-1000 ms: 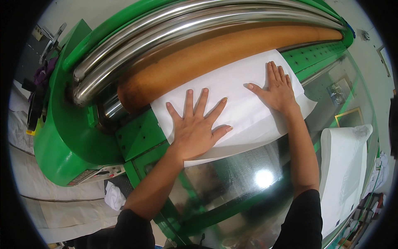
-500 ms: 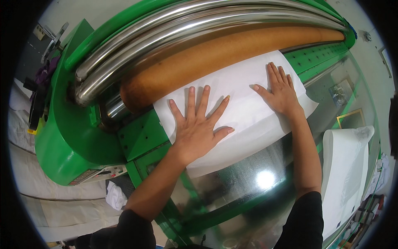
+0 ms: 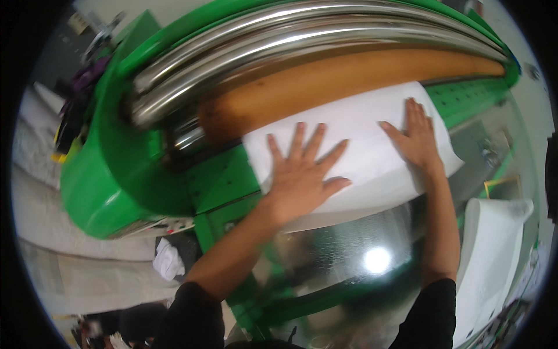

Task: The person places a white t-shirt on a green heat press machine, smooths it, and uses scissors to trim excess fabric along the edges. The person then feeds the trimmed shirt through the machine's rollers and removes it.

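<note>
A white sheet (image 3: 360,139) lies on the green perforated bed of a roller machine, its far edge against a brown-orange roller (image 3: 325,84). My left hand (image 3: 302,177) presses flat on the sheet's left part, fingers spread wide. On its right part rests my right hand (image 3: 417,136), flat, with the thumb apart from the fingers, which lie close together. Neither hand holds anything. The sheet's near edge hangs over onto a clear glossy panel (image 3: 343,250), and its right corner curls up slightly.
Shiny metal rollers (image 3: 279,43) run above the brown one. The green machine housing (image 3: 93,198) bulges at the left. Another white sheet (image 3: 491,250) lies at the right, near a small gold frame (image 3: 503,186). A crumpled white cloth (image 3: 168,259) is at the lower left.
The view has shifted, so the machine, the sheet and both hands appear further right. Both hands stay flat at about the same places on the sheet.
</note>
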`<state>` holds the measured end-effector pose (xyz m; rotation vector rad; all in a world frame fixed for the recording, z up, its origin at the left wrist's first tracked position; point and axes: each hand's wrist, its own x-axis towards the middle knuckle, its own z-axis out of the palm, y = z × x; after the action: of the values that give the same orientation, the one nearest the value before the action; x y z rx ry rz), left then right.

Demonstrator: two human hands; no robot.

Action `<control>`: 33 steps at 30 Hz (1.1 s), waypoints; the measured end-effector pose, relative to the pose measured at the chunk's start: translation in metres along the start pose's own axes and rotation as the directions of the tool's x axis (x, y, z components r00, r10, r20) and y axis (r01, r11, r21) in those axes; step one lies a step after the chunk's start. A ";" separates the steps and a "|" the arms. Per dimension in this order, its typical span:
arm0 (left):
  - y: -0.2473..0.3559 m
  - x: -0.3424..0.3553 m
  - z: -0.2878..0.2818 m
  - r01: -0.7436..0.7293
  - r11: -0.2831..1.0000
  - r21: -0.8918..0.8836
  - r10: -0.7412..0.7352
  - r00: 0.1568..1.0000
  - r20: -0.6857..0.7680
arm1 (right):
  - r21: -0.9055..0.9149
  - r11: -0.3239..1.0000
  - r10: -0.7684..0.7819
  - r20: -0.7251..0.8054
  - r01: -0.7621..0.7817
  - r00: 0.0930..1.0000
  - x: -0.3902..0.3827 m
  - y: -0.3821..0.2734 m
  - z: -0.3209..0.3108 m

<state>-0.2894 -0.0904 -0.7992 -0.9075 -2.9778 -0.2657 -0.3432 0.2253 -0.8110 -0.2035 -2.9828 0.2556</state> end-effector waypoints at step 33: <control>-0.006 -0.001 0.010 -0.009 0.998 -0.058 0.006 0.999 -0.050 | -0.019 0.999 -0.039 -0.130 0.037 0.991 0.015 0.019 0.016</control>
<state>-0.2918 -0.0940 -0.8096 -0.9031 -2.9350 -0.3705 -0.3579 0.2435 -0.8280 -0.1589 -2.8573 0.2055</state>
